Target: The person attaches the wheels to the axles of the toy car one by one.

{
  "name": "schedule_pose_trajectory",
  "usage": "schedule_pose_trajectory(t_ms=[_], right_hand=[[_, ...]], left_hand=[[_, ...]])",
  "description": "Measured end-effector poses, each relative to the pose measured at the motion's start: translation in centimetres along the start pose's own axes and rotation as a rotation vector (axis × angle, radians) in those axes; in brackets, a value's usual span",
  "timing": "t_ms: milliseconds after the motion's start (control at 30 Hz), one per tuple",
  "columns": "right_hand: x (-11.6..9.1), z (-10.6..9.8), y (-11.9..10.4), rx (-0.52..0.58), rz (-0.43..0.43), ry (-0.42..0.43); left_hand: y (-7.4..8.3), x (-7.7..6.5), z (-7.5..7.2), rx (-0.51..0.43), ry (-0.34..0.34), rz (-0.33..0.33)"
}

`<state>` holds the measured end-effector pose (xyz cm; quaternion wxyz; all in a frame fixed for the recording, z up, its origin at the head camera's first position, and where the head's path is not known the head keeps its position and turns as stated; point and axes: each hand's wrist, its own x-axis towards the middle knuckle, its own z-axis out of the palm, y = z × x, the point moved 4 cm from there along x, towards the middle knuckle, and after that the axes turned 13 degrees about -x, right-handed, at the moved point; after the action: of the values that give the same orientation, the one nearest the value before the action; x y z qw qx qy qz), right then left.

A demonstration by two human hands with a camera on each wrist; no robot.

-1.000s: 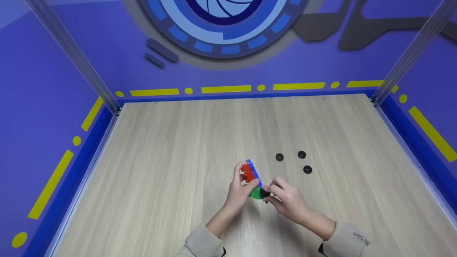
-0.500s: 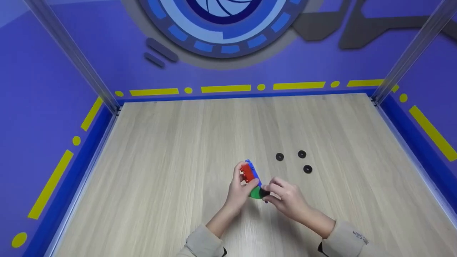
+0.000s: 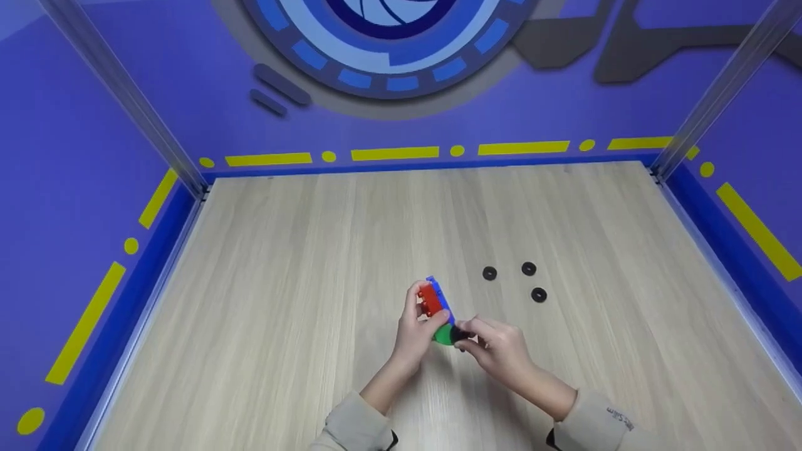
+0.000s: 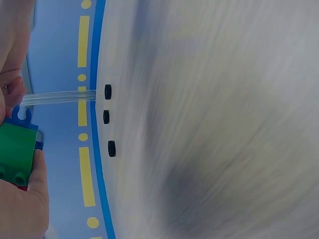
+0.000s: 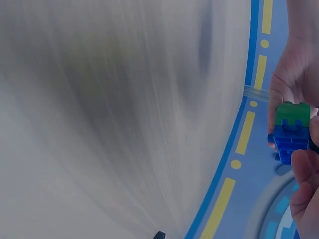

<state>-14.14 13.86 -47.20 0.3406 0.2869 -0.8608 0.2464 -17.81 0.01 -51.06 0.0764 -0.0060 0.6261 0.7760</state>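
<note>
My left hand [image 3: 413, 335] grips a toy block car held at a slant above the table. Along its length runs a blue base [image 3: 441, 299], with a red brick [image 3: 431, 300] and a green brick [image 3: 443, 334] attached. The base shows pegs along its side in the right wrist view, and a blue hook sticks out past the green brick [image 4: 17, 147] in the left wrist view. Fingers of my right hand [image 3: 506, 351] pinch a black wheel [image 3: 459, 333] against the base's near end, beside the green brick. They partly cover the wheel.
Three loose black wheels, one of them the nearest wheel [image 3: 539, 295], lie on the wooden table [image 3: 301, 282] beyond my right hand. Blue panels with yellow dashes [image 3: 395, 153] wall in the table at the back and both sides.
The toy car and both hands have shifted slightly left. My right wrist and sleeve have swung a little left, while the wheel stays pinched at the base. The loose wheels lie as before.
</note>
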Motion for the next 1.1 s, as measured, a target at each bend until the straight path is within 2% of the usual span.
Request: schedule_pose_trajectory(t_ms=[133,700,1100], right_hand=[[-0.1,0.3,-0.1,0.013,0.026,0.020],[-0.1,1.5,-0.1,0.083,0.128,0.006],[-0.1,2.0,0.3,0.132,0.270,-0.015]], left_hand=[[0.0,0.1,-0.2,0.003,0.007,0.013],[0.3,0.1,-0.8,0.044,0.021,0.057],[1.1,0.1,-0.7,0.077,0.038,0.080]])
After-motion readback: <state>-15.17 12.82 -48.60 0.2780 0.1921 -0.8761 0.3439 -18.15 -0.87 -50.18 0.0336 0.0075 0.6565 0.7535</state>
